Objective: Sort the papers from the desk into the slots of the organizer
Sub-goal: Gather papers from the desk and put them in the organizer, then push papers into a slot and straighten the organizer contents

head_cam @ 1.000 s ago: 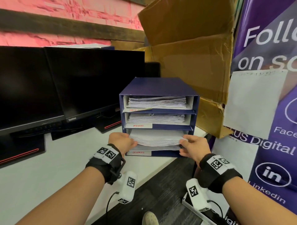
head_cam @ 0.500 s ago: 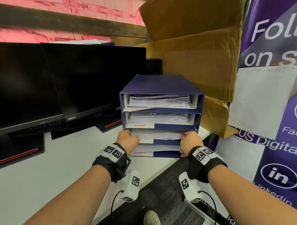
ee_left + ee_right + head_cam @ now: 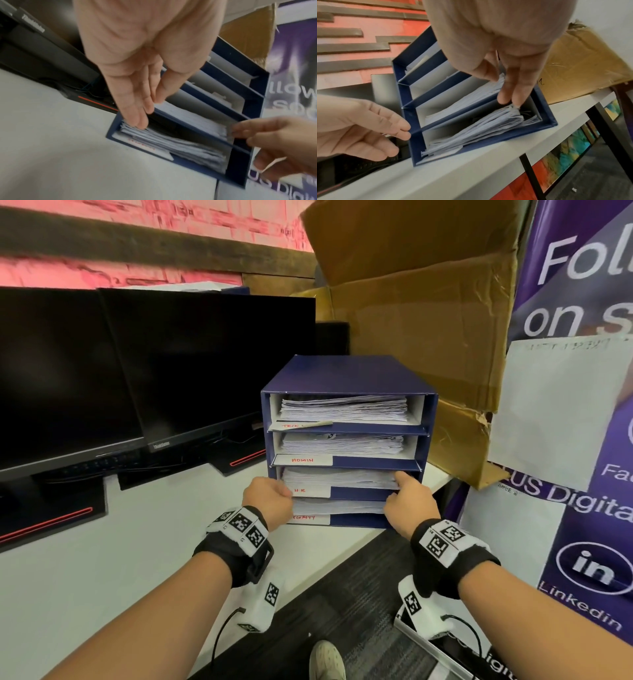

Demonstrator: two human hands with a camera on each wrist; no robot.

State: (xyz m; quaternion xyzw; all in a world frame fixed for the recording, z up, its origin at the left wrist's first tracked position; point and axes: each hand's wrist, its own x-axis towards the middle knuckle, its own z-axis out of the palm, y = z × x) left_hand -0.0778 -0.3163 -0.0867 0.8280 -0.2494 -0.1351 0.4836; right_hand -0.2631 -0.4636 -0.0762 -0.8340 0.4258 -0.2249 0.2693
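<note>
The blue four-slot organizer (image 3: 346, 374) stands on the white desk (image 3: 102, 559), with a paper stack in each slot. Both hands are at the third slot, labelled HR. My left hand (image 3: 270, 498) has straight fingers (image 3: 137, 115) against the left front corner of the slot and touches the bottom stack (image 3: 180, 146). My right hand (image 3: 407, 501) presses its straight fingers (image 3: 510, 94) on the right end of the HR stack (image 3: 339, 479), which lies inside the slot. Neither hand holds a paper.
Two black monitors (image 3: 205, 364) stand left of the organizer. A large cardboard box (image 3: 421, 320) leans behind and to its right. A purple banner (image 3: 582, 508) with a white sheet (image 3: 555, 412) stuck on it fills the right side. The desk edge runs diagonally below my wrists.
The paper stack that stuck out in front of the third slot has been pushed in, and the HR label now shows. Both hands moved forward to the slot's front.
</note>
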